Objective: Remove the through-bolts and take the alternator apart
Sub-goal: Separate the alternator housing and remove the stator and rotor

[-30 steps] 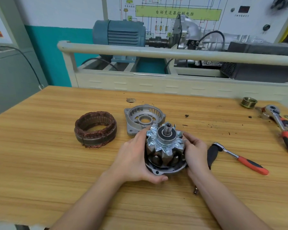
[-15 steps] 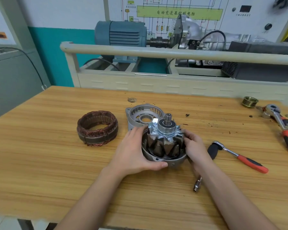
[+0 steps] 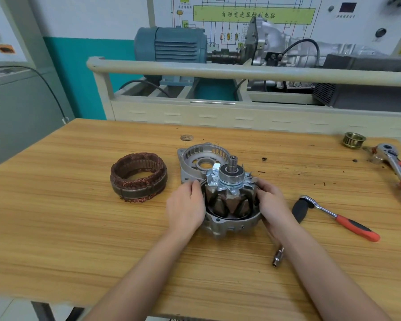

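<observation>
the rotor [image 3: 229, 193], with grey claw poles, a fan and a bearing on its upright shaft, sits inside the silver rear housing [image 3: 227, 225] near the middle of the wooden table [image 3: 79, 228]. the left hand [image 3: 186, 209] holds the housing's left side with curled fingers, and the right hand [image 3: 272, 205] grips the right side. just behind lies the front cover [image 3: 195, 161], holding nothing. the copper stator [image 3: 138, 177] stands apart at the left.

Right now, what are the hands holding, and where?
Both hands, left and right, grip the alternator half by opposite sides of its housing rim, rotor shaft pointing up.
</observation>
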A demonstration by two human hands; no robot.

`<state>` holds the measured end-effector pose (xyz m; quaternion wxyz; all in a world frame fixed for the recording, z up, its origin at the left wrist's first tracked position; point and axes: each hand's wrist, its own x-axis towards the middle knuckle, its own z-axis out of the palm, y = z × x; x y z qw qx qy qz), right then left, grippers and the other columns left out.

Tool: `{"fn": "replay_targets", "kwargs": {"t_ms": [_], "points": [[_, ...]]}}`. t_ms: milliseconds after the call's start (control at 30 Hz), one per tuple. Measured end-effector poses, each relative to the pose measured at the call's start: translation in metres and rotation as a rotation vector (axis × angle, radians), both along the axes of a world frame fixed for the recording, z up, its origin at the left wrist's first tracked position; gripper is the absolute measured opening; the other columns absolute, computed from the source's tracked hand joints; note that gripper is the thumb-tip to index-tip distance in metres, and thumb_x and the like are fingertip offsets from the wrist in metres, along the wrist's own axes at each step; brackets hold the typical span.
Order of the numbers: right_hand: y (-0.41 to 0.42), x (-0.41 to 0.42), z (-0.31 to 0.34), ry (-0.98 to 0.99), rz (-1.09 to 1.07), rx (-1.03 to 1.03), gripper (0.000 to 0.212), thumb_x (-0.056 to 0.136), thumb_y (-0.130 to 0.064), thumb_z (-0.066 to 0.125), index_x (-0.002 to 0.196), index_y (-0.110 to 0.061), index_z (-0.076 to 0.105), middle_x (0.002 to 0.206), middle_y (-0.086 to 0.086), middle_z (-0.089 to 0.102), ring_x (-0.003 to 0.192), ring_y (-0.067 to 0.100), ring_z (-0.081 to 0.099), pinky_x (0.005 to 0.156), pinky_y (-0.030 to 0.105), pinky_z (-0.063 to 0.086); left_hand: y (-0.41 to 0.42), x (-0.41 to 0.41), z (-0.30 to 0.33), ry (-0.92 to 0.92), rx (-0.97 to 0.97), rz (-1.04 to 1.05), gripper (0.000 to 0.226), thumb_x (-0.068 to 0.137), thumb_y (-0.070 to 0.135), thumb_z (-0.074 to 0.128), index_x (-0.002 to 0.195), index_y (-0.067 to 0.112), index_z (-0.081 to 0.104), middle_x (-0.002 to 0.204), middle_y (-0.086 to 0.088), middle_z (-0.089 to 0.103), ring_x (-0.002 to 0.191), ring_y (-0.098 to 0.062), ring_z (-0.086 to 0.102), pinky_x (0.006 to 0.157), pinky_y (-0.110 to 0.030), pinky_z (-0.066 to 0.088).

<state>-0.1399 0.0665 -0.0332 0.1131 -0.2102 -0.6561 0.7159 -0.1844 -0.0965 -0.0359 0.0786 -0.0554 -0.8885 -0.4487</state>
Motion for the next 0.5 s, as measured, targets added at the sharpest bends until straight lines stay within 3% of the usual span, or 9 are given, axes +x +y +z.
{"fn": "replay_targets", "kwargs": {"t_ms": [200,400,500], "points": [[0.0008,-0.0053,-0.0008,-0.009,0.022,-0.008,0.035,0.097,-0.001,0.041,0.118,-0.014,0.065,0.102,0.005,0.073,0.093,0.020,0.071,0.070,0.031,0.056,-0.0044,-0.0066,0.0002,-0.056,0.017,-0.056,0.028,0.097,0.021,0.037,0.103,0.015,0.064,0.089,0.006,0.052,0.081,-0.016,0.043,0.071,-0.030,0.028],[0.0011,-0.0020,-0.0022,0.009,0.038,0.009,0.040,0.097,0.003,0.037,0.109,-0.017,0.069,0.095,-0.001,0.075,0.088,0.015,0.072,0.064,0.025,0.057,-0.0039,-0.0050,0.0011,-0.045,-0.005,-0.051,0.027,0.097,0.021,0.038,0.104,0.015,0.063,0.091,0.004,0.055,0.081,-0.016,0.043,0.071,-0.029,0.029],[0.0013,-0.0013,-0.0014,0.005,0.021,-0.017,0.038,0.098,0.002,0.037,0.116,-0.015,0.066,0.102,0.003,0.073,0.092,0.018,0.071,0.067,0.028,0.056,-0.0019,-0.0071,0.0025,-0.040,-0.026,-0.052,0.028,0.098,0.021,0.037,0.105,0.014,0.063,0.098,-0.001,0.060,0.082,-0.017,0.044,0.072,-0.030,0.030]]}}
